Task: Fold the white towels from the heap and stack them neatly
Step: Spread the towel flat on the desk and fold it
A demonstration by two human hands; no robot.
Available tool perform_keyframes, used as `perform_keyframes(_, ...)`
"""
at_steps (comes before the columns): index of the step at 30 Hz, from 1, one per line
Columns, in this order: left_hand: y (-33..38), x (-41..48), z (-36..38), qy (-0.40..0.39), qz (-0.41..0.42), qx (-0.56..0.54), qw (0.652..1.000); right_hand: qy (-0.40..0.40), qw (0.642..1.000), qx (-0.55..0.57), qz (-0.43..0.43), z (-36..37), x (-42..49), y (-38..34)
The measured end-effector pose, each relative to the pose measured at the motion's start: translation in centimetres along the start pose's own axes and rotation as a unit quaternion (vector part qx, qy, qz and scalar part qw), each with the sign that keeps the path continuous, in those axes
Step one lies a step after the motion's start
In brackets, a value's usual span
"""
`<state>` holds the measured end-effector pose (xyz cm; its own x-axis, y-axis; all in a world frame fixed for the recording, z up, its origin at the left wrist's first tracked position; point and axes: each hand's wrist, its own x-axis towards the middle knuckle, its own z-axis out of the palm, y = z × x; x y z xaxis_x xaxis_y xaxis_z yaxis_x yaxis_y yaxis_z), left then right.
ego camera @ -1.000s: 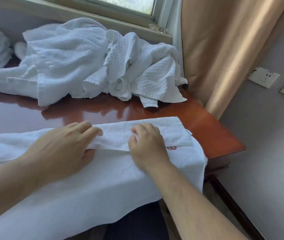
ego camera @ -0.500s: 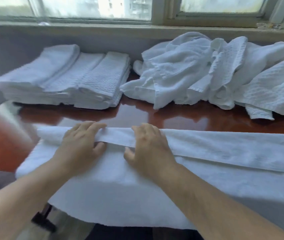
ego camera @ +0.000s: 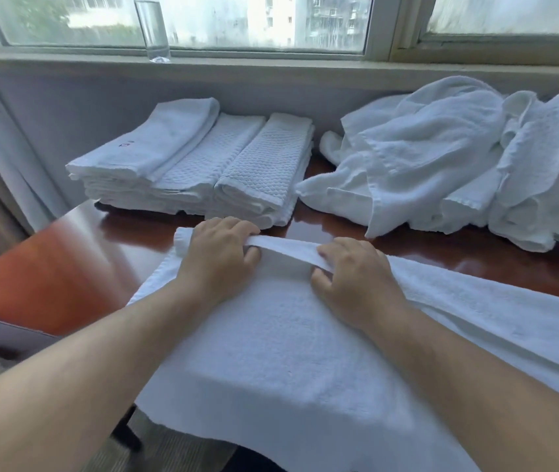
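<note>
Since the frame before, both hands have moved to the left end of the white towel (ego camera: 288, 362), and its folded edge now rises a little between them. This towel lies over the near edge of the red-brown table (ego camera: 66, 274). The heap (ego camera: 441, 165) sits at the far right, and the stack (ego camera: 203, 165) of folded towels at the far left. The left hand (ego camera: 216, 258) and right hand (ego camera: 356, 279) each pinch the folded edge between fingers and thumb. A glass (ego camera: 153, 32) stands on the window sill (ego camera: 271, 68).
</note>
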<state>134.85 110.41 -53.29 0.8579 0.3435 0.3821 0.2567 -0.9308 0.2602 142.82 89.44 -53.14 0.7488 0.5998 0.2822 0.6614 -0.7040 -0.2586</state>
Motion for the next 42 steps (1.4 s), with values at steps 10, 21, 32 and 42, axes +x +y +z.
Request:
perform_keyframes(10,-3.7,0.3,-1.7,0.029,-0.047,0.073,0.996,0.127,0.989,0.02,-0.072,-0.1,0.3,0.3)
perform_keyframes(21,-4.0,-9.4,-7.5,-0.015,0.124,0.084,0.989,0.223,0.956,0.005,-0.191,-2.1,-3.0,-0.6)
perform_keyframes(32,-4.9,-13.1,-6.8,0.026,0.085,0.03,0.996,0.143,0.911,0.017,-0.386,-3.2,-4.9,-0.4)
perform_keyframes(42,-4.4,-12.1,-9.2,-0.052,0.011,0.057,0.997,0.006,0.904,-0.017,-0.426,-4.5,-5.3,-0.2)
